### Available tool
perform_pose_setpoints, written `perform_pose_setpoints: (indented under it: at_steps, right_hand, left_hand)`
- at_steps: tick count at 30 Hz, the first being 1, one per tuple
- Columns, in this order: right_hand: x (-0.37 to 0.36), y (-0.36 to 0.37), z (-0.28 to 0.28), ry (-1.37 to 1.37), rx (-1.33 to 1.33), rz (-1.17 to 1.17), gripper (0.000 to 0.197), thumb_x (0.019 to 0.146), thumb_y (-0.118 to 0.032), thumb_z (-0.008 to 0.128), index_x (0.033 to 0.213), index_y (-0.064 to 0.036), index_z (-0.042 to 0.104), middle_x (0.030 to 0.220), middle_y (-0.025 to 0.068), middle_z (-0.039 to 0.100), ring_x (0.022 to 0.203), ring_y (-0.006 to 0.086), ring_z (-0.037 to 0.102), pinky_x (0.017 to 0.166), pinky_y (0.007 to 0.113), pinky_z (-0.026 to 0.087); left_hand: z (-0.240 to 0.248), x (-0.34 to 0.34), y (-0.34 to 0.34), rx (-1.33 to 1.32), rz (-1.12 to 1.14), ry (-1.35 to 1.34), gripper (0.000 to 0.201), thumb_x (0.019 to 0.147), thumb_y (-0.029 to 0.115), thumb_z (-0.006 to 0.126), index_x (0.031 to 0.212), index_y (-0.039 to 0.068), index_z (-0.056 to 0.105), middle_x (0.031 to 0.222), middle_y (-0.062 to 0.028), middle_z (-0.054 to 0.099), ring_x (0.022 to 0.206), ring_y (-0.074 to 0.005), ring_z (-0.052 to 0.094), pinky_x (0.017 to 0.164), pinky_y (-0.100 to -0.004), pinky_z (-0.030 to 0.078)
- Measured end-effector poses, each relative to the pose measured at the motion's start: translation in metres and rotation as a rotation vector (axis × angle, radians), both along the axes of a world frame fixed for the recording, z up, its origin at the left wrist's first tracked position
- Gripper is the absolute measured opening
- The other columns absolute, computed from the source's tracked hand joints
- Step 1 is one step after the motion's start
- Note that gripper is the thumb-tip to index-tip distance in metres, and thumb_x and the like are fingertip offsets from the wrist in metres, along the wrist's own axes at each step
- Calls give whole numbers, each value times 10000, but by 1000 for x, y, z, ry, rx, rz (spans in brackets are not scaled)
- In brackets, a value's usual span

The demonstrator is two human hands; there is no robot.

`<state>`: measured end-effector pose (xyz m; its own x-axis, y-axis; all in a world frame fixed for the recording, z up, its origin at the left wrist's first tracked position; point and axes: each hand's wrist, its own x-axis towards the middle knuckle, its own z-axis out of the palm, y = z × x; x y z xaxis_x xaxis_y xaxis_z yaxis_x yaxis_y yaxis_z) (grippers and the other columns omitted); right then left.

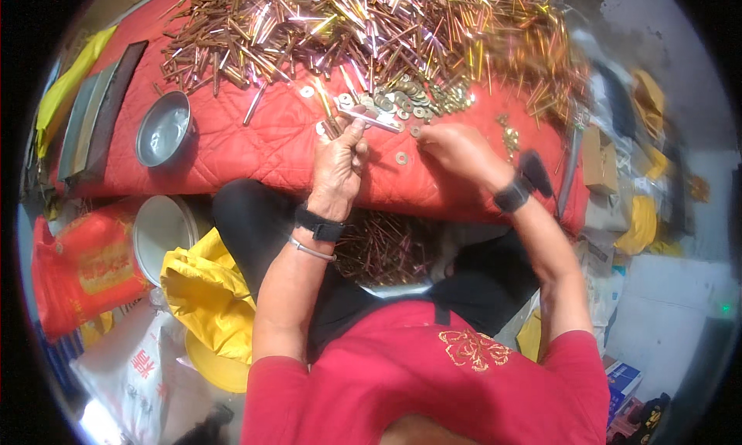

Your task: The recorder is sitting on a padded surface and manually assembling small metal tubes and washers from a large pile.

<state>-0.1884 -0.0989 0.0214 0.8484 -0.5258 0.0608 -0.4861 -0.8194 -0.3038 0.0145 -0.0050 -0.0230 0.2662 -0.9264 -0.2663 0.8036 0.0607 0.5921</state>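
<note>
My left hand (342, 160) is closed over the near part of a red quilted cloth (263, 155). Between thumb and fingers it pinches a thin shiny metal tube (372, 121), which points to the right. Coppery tubes also show at the far side of that hand; I cannot tell if it holds them. My right hand (457, 151) is just to the right, fingertips drawn together low over the cloth beside a round washer (416, 131). Whatever is in those fingertips is hidden. Beyond both hands lies a pile of holed washers (403, 98).
A large heap of coppery tubes (309, 35) covers the far side. Small brass-coloured pieces (452, 98) lie right of the washers. A metal bowl (164, 128) stands left, near a long metal trough (97, 120). More tubes (386, 248) lie below the cloth's edge, between my legs.
</note>
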Motion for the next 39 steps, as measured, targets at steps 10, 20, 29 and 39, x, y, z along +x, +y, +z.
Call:
perform_pose_setpoints:
  at_steps: [10, 20, 29, 39]
  right_hand:
    - [25, 57, 13, -686, 467, -359, 196, 874, -85, 627, 1059, -29, 659, 854, 67, 678, 778, 92, 610, 677, 251, 489]
    - [67, 49, 11, -902, -41, -380, 170, 863, -78, 570, 1021, -26, 603, 935, 147, 527, 919, 305, 536, 820, 367, 441]
    - [13, -6, -2, -889, 141, -446, 161, 852, -63, 592, 1004, -26, 629, 861, 91, 591, 829, 186, 592, 721, 292, 481]
    - [-115, -78, -37, -127, -277, -421, 137, 742, -11, 634, 847, -32, 548, 876, 142, 532, 874, 341, 552, 719, 413, 460]
  left_hand:
    - [9, -5, 2, 27, 64, -58, 114, 895, 129, 636, 970, 57, 589, 787, 1, 619, 438, -17, 361, 379, -166, 259]
    - [11, -27, 6, 16, -62, -38, 115, 868, 75, 657, 912, 100, 554, 716, 58, 521, 449, -13, 359, 382, -164, 257]
    - [-2, -15, 6, 87, -148, 250, 208, 930, 195, 579, 1042, 20, 581, 751, -4, 560, 478, -61, 401, 377, -175, 291]
    - [1, -12, -3, 143, -71, 228, 278, 947, 221, 547, 1114, 0, 558, 685, 1, 536, 480, -57, 399, 385, -183, 316]
